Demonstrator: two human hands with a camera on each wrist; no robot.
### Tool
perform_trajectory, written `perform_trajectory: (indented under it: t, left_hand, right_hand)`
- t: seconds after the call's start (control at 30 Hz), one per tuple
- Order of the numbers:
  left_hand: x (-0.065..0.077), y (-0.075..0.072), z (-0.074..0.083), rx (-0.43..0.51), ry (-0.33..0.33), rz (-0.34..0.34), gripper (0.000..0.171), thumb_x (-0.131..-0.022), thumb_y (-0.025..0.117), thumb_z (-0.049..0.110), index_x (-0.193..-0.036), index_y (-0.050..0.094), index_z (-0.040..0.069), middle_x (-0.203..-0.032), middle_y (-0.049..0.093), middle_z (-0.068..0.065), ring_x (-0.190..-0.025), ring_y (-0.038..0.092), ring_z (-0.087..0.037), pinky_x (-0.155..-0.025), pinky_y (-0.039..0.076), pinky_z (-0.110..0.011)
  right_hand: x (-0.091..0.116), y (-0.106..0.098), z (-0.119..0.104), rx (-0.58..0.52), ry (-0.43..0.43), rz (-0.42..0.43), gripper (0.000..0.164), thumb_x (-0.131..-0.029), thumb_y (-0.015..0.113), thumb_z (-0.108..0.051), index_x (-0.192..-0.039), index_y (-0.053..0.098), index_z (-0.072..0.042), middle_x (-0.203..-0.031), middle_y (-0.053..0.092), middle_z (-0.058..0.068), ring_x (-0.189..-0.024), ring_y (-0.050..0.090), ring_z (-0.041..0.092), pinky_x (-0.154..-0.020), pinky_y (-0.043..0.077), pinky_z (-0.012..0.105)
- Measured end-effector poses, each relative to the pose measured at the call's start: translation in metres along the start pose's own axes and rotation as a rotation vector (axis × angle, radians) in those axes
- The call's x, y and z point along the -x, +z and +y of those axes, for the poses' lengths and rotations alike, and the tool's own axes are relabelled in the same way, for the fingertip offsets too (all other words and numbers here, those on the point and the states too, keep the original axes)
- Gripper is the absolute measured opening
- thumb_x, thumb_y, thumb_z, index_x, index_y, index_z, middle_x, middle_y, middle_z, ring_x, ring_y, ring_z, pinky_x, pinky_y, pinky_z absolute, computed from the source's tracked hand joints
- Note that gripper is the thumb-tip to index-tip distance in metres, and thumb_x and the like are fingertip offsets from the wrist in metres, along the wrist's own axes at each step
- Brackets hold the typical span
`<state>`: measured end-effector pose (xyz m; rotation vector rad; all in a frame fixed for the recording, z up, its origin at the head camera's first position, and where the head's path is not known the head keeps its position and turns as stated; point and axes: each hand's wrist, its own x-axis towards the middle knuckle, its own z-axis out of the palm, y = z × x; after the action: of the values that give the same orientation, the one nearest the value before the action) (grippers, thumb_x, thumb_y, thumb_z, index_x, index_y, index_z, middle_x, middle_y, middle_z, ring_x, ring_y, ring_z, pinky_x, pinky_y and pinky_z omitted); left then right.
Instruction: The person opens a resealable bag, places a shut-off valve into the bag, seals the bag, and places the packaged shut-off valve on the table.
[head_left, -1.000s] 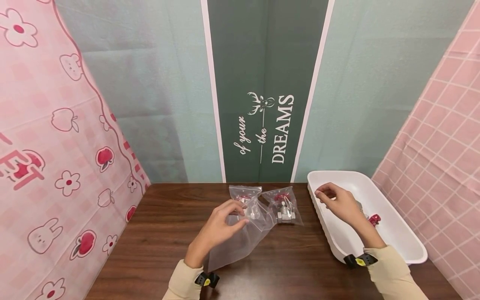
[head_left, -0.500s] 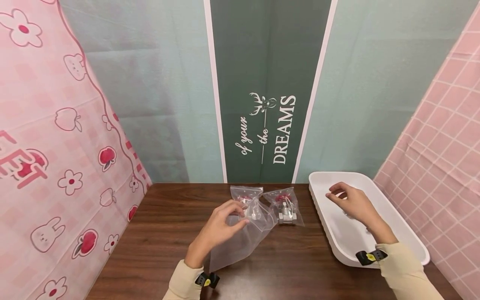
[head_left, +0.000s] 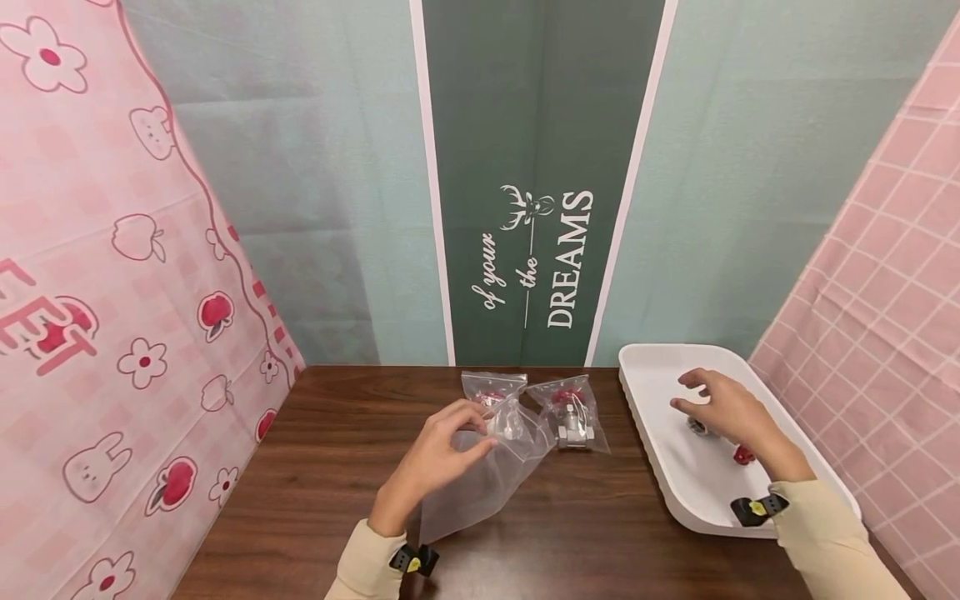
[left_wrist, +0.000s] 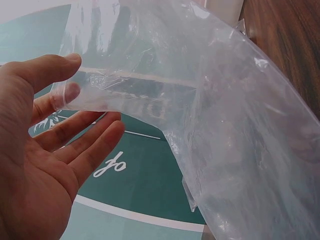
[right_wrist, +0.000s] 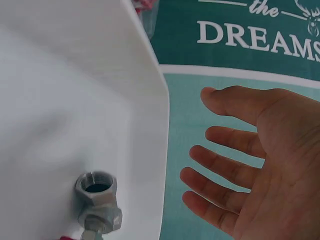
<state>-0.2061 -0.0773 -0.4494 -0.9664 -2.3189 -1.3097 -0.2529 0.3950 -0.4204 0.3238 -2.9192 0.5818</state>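
My left hand (head_left: 446, 450) holds a clear plastic bag (head_left: 468, 496) by its edge, thumb and index finger at the plastic, the other fingers apart. In the left wrist view the bag (left_wrist: 225, 130) spreads out wide from the fingertips (left_wrist: 73, 59). My right hand (head_left: 731, 408) is over the white tray with fingers spread and loosely bent, holding nothing. Below it in the tray lies a metal ball valve (right_wrist: 97, 200) with a threaded opening, its red handle (head_left: 743, 455) partly hidden by the arm in the head view.
The white tray (head_left: 660, 492) stands at the right of the brown wooden table (head_left: 337, 467). Two bagged valves lie near the back: one bagged valve (head_left: 575, 425) and another bagged valve (head_left: 491, 392) behind the left hand. A patterned cloth (head_left: 352, 208) hangs behind.
My right hand has moved right and away from the tray's left side, its fingers spreading. More of the valve in the tray shows now. The left hand and its bag have stayed put.
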Motion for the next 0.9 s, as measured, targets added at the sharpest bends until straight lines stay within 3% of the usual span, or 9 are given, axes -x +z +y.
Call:
perform_trajectory:
  t: [0.4, 0.9]
  left_hand:
    - [0.000, -0.001, 0.000, 0.016, 0.005, 0.001, 0.020, -0.090, 0.085, 0.007, -0.090, 0.065, 0.010, -0.116, 0.072, -0.018, -0.111, 0.073, -0.032, -0.095, 0.063, -0.033]
    - [-0.001, -0.003, 0.003, -0.004, 0.007, 0.009, 0.019, -0.090, 0.086, 0.008, -0.090, 0.067, 0.010, -0.115, 0.073, -0.016, -0.111, 0.073, -0.029, -0.096, 0.062, -0.034]
  right_hand:
    - [-0.001, -0.001, 0.032, 0.046, 0.019, -0.066, 0.058, -0.091, 0.083, -0.030, -0.125, 0.064, 0.012, -0.122, 0.066, 0.040, -0.106, 0.067, 0.056, -0.088, 0.055, 0.066]
    - [-0.002, 0.001, 0.057, 0.031, 0.071, -0.119, 0.063, -0.092, 0.081, -0.029, -0.128, 0.058, 0.018, -0.125, 0.061, 0.045, -0.110, 0.063, 0.060, -0.090, 0.053, 0.069]
